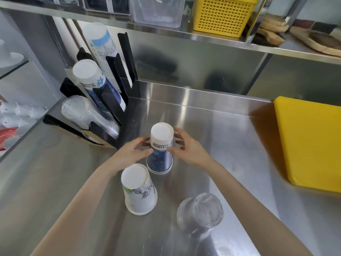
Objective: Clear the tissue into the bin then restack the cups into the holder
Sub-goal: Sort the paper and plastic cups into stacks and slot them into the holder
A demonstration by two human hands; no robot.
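Cup-restacking step in hand, judging by a steel tabletop (212, 126) bare of any tissue; no bin in view either. Blue-printed paper cup (162, 150) upside down, rim on the tabletop, flanked by both hands. Left hand (132, 153) with thumb and fingertips on the cup's left wall; right hand (185, 148) with thumb at the right wall and fingers curled behind. Grip of each hand closed lightly against the cup, though firm hold or mere contact hard to tell.

Two more inverted cups nearer the camera: a white paper cup (139, 189) with a grey sketch print, just beside the blue one, and a clear plastic cup (200, 215) apart to the right. Black cup holder (110, 100) at the left rear, slots already carrying a blue-printed stack (99, 85), a taller pale-blue stack (103, 45) and a clear plastic stack (88, 115).

Next move likely: lift straight up, carry left and back, nest onto the matching blue-printed stack, aligned with its tilt. Care needed to clear the white cup on the way.
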